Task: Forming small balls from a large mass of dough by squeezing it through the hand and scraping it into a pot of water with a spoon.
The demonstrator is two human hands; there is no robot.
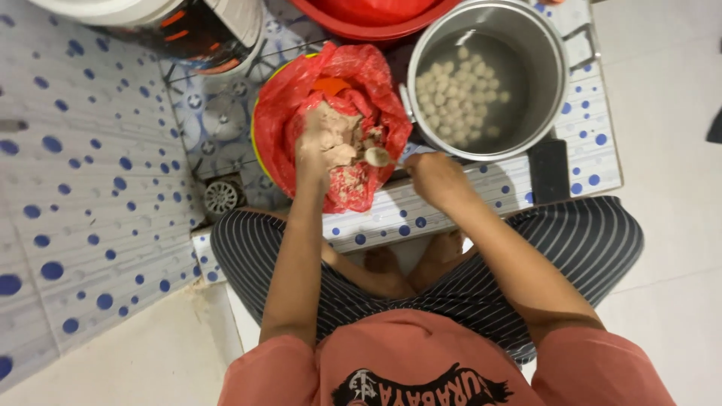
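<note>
My left hand (pixel 322 146) is coated in a pinkish-brown meat paste (pixel 340 129) and squeezes a lump of it over a basin lined with a red plastic bag (pixel 278 113). My right hand (pixel 436 177) holds a spoon (pixel 377 156) whose bowl rests against the paste by my left fist. To the right stands a metal pot (pixel 545 45) of water with several pale meatballs (pixel 455 94) floating in it.
I sit cross-legged on the floor in striped trousers, feet tucked in. A floor drain (pixel 221 197) lies left of the basin. A red tub (pixel 361 26) and a white bucket (pixel 188 30) stand at the top. A dark flat object (pixel 547 169) lies below the pot.
</note>
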